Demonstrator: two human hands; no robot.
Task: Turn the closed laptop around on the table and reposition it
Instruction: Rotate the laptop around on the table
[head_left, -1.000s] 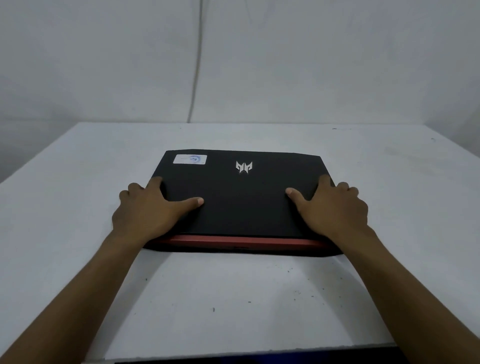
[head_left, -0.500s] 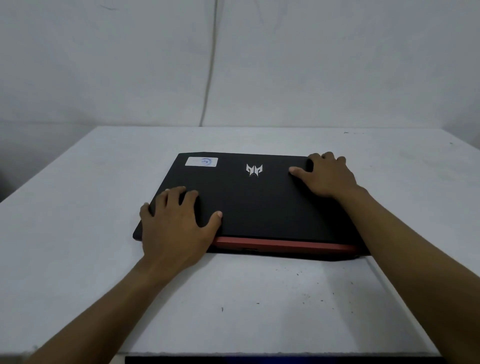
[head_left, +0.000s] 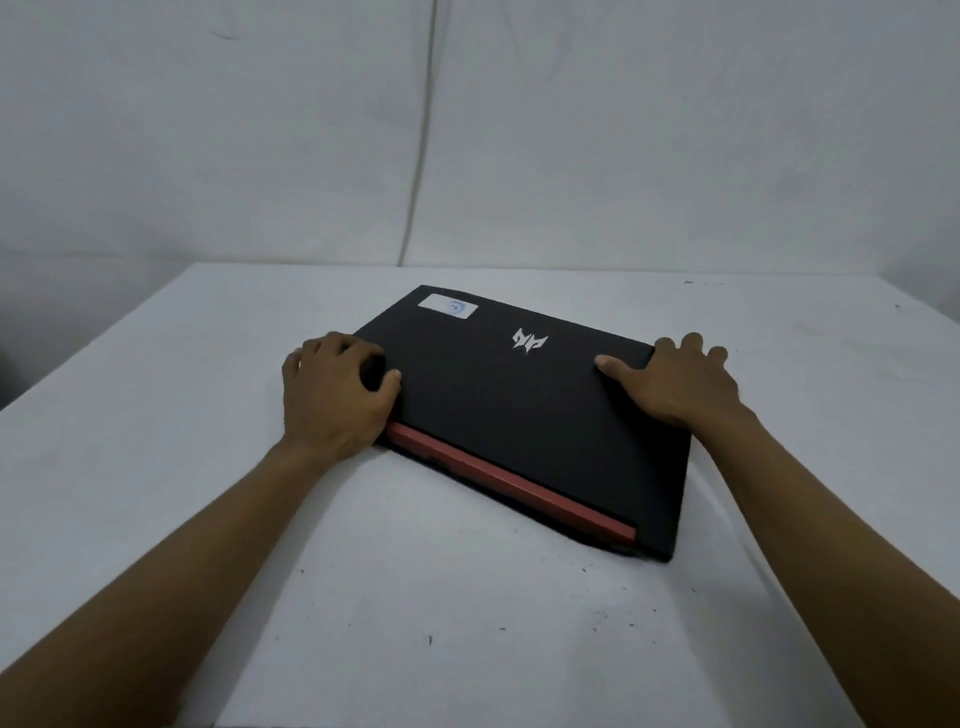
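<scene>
On the white surface (head_left: 208, 415), near its middle, the closed black laptop (head_left: 519, 415) lies flat and skewed, its red rear strip (head_left: 509, 480) facing me and running down toward my right. A white sticker (head_left: 448, 305) sits at the far left corner, a silver logo (head_left: 530, 340) near the far edge. My left hand (head_left: 332, 400) grips the near-left corner, thumb on the lid, fingers curled over the side. My right hand (head_left: 675, 382) presses the far-right corner, fingers spread past the edge, thumb on the lid.
</scene>
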